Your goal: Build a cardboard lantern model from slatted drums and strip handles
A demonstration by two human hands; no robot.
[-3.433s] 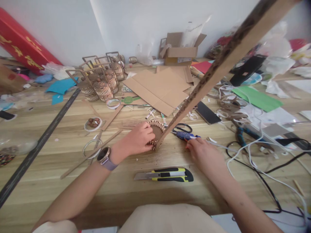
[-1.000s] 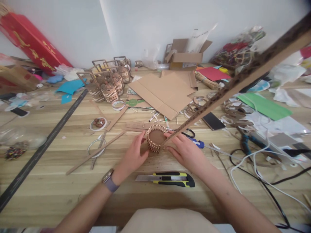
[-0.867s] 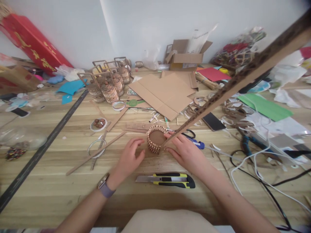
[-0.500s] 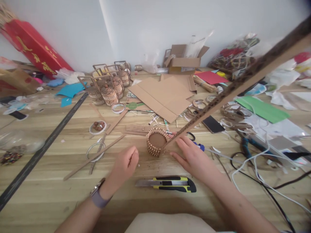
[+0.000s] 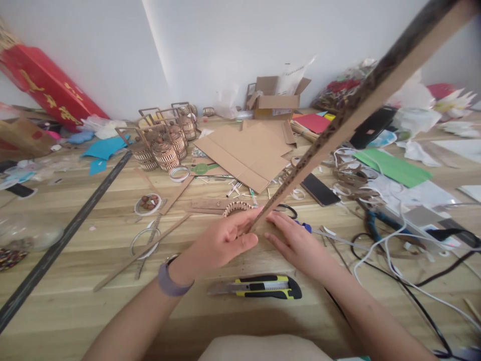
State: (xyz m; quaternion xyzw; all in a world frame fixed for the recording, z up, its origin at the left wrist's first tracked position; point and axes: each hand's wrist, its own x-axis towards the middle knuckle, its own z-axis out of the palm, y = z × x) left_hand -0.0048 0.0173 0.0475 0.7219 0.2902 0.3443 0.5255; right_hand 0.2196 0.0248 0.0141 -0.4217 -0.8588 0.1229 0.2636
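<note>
Covering the near side of the little basket (image 5: 237, 205), right in the middle of things, is the left hand (image 5: 221, 239), at 7 o'clock from it. Thumb and fingers curve either side of the strip (image 5: 296, 170), and whether they pinch it I can't tell. And what a strip, rising tall towards 1 or 2 o'clock! At 4 o'clock, the right hand (image 5: 295, 241) lies palm down, thumb parted from loose fingers; contact with the strip is unclear. Cutter (image 5: 259, 287) between 5 and 6, blade pointing to 9. Phone (image 5: 320, 189) near 3, sheet (image 5: 244, 153) at 12, handled pots (image 5: 165, 153) at 10, brown balls (image 5: 149, 201) at 9.
</note>
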